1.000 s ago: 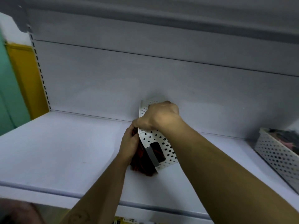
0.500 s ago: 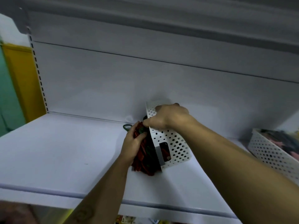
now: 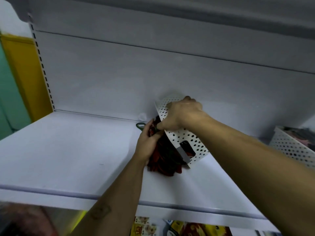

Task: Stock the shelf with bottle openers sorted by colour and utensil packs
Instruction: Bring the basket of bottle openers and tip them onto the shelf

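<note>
A white perforated basket (image 3: 190, 142) is tipped on its side on the white shelf (image 3: 68, 150), its mouth facing left. My right hand (image 3: 179, 116) grips its upper rim. A heap of red and dark bottle openers (image 3: 163, 159) spills from the mouth onto the shelf. My left hand (image 3: 146, 143) is cupped against the left of that heap, fingers curled on the openers. One green opener (image 3: 140, 125) lies on the shelf just behind my left hand, near the back wall.
A second white perforated basket (image 3: 289, 145) with dark items stands at the right end of the shelf. The shelf's back panel rises right behind the tipped basket. Packaged goods (image 3: 179, 227) show on the level below. A yellow and green wall is at the left.
The basket has been tipped further and lifted at the back, more openers have slid out, and a green opener now lies apart by the back wall. My left hand stays against the heap.
</note>
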